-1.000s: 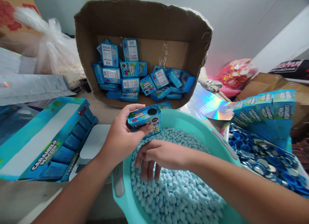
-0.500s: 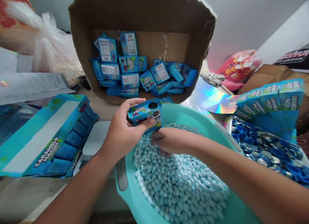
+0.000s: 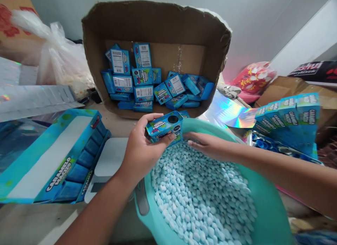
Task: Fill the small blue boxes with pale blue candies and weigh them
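My left hand grips a small blue candy box with a dark round spot on its top, held over the near-left rim of a turquoise tub. Pale blue candies fill much of the tub. Just right of the small box, my right hand is low over the candies, its fingers bent together; whether it holds any candy is hidden. Behind the tub, a cardboard box lies with its opening towards me, and several blue candy boxes are piled inside.
At left lies a blue display box beside a white device. Further back is a clear plastic bag. On the right stand fanned blue cartons over blue and silver lids, with a red bag behind.
My right hand has moved right and away from the candies beneath the small box. My left hand still holds that box. The whole view has shifted slightly.
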Action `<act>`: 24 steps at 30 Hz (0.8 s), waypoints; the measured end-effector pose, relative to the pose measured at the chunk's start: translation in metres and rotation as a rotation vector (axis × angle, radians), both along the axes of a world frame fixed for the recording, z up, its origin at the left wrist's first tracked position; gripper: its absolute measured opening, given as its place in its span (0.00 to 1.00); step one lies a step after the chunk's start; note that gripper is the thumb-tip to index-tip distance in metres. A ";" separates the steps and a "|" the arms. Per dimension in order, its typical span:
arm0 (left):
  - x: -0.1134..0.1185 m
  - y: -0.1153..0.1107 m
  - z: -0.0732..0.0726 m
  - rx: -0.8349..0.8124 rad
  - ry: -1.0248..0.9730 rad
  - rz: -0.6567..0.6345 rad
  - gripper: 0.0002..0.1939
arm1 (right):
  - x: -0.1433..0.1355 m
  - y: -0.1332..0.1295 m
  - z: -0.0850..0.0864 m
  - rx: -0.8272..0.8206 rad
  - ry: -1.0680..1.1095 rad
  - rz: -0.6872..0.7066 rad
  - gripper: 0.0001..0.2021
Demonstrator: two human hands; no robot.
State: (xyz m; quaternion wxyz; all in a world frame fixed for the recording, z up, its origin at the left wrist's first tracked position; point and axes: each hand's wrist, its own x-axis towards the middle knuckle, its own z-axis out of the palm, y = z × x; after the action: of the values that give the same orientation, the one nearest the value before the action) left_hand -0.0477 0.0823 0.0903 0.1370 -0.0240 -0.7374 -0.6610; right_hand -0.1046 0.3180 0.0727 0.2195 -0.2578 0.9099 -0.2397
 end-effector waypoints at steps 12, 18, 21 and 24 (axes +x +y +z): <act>-0.001 -0.003 0.001 0.017 -0.014 -0.083 0.24 | 0.046 -0.036 -0.031 -0.160 -0.017 0.328 0.68; -0.003 -0.002 -0.001 0.037 -0.025 -0.102 0.24 | 0.063 -0.044 -0.037 -0.339 -0.039 0.350 0.63; -0.004 -0.001 -0.002 0.027 -0.029 -0.092 0.25 | 0.067 -0.048 -0.036 -0.360 -0.102 0.344 0.62; -0.004 -0.001 -0.003 -0.003 -0.028 -0.078 0.26 | 0.066 -0.051 -0.035 -0.357 -0.143 0.341 0.63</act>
State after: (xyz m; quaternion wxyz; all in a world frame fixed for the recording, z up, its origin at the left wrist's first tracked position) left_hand -0.0520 0.0817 0.0876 0.1005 -0.0437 -0.7388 -0.6650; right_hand -0.0386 0.2667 0.0373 0.2717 -0.4245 0.7787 -0.3737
